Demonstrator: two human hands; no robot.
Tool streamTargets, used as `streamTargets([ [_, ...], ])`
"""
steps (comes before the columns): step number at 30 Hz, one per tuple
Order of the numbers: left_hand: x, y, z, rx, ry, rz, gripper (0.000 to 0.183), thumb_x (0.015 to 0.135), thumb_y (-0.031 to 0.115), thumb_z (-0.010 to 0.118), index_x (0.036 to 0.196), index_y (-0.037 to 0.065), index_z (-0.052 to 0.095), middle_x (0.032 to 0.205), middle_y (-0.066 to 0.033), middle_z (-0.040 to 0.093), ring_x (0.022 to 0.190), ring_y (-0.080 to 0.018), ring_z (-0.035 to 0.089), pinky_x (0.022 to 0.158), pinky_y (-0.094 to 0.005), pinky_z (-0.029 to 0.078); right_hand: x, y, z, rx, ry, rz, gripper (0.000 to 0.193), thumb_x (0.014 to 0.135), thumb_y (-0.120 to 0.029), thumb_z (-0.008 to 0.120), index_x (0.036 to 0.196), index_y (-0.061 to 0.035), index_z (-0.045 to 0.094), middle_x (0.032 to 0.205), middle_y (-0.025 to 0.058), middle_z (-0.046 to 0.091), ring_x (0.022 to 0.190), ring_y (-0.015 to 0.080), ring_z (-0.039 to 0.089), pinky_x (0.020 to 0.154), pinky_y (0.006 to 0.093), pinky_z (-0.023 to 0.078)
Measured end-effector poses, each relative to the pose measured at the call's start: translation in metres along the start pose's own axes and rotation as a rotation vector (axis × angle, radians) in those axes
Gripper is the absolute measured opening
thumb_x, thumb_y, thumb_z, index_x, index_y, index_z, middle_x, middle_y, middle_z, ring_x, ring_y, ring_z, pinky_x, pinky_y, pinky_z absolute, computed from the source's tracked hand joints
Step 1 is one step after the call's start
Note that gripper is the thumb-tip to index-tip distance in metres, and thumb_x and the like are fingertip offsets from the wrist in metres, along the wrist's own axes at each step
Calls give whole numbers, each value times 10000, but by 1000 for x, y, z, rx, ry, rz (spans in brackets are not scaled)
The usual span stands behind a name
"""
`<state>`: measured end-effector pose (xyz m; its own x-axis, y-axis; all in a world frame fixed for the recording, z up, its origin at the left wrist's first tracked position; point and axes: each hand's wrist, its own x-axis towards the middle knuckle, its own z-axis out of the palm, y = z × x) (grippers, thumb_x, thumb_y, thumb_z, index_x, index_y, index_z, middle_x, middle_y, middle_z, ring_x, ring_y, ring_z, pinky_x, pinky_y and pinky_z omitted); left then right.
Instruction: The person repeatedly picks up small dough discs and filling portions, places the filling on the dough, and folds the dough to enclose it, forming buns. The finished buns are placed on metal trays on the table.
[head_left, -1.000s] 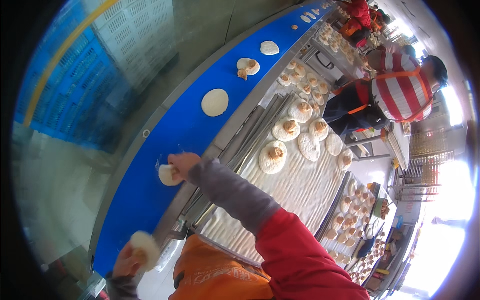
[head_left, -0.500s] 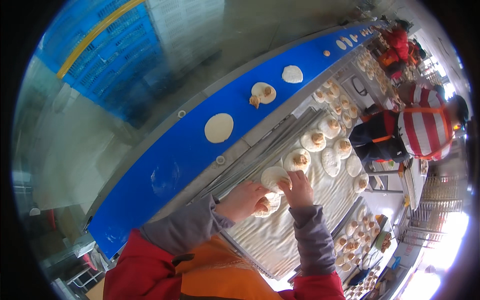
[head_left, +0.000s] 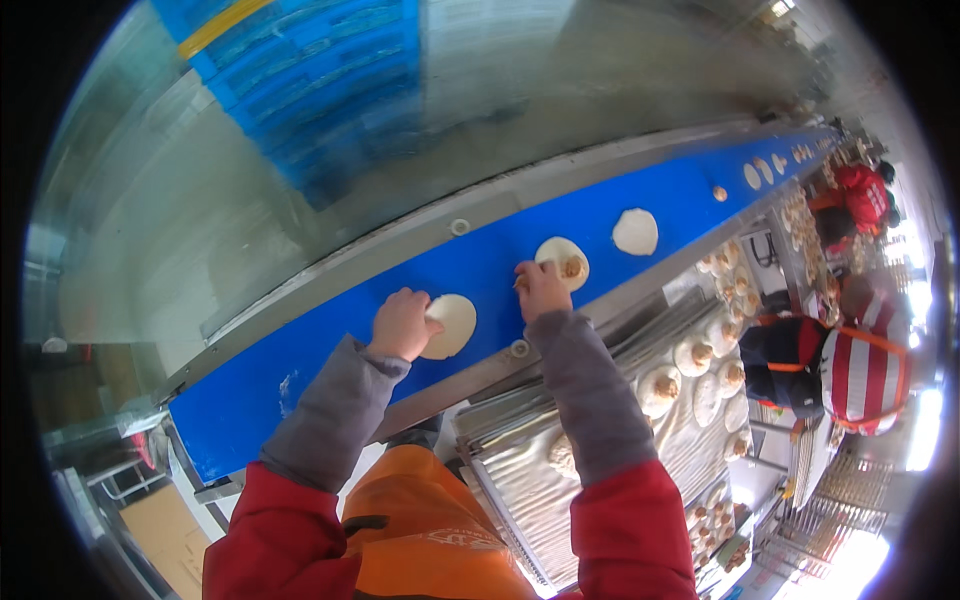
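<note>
Across blue belt point(head_left: 240, 410), left hand point(head_left: 400, 325) and right hand point(head_left: 546, 292) curl at dough rounds point(head_left: 456, 328).

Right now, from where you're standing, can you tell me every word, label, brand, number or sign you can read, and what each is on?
Orange apron: pale printing on the front, small and slanted; I don't copy out printed wording.
Blue crates: too blurred to read any marking.
Blue belt: a whitish smear, no lettering that I can make out.
Dough round: no visible text.
</note>
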<state>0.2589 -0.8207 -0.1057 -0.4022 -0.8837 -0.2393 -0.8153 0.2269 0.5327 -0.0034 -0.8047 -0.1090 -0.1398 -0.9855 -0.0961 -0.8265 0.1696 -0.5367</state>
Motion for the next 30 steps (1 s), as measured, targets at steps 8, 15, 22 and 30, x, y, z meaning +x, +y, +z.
streamTargets([
  [8, -63, -61, -25, -450, 211, -156, 301, 839, 242, 727, 1044, 31, 662, 995, -167, 663, 945, -364, 622, 820, -431, 507, -71, -122, 64, 267, -174, -288, 428, 817, -212, 766, 1217, -126, 642, 1189, 121, 629, 1006, 303, 657, 832, 393, 546],
  [15, -118, -80, -46, -43, 182, -127, 399, 763, 289, 791, 1024, 25, 645, 992, -168, 653, 951, -374, 606, 775, -434, 510, -23, -50, 11, -150, -132, 142, 777, 735, -306, 870, 1351, -8, 503, 1240, 168, 604, 1102, 383, 612, 918, 429, 518],
  [22, -172, -112, -66, 37, -38, -176, 396, 748, 121, 780, 1080, 27, 586, 1046, -176, 634, 961, -377, 630, 819, -432, 529, -54, -84, 72, -8, -95, -47, 395, 743, -320, 803, 1026, -81, 667, 1081, 118, 639, 1062, 355, 587, 842, 427, 535],
  [30, -217, -39, -99, -986, -453, -316, 575, 797, 17, 731, 1330, 38, 515, 1206, -80, 609, 1119, -219, 608, 961, -364, 512, -207, -129, -19, 750, -294, -31, 426, 872, -213, 732, 1223, -93, 524, 1092, 196, 670, 994, 381, 665, 832, 434, 546],
])
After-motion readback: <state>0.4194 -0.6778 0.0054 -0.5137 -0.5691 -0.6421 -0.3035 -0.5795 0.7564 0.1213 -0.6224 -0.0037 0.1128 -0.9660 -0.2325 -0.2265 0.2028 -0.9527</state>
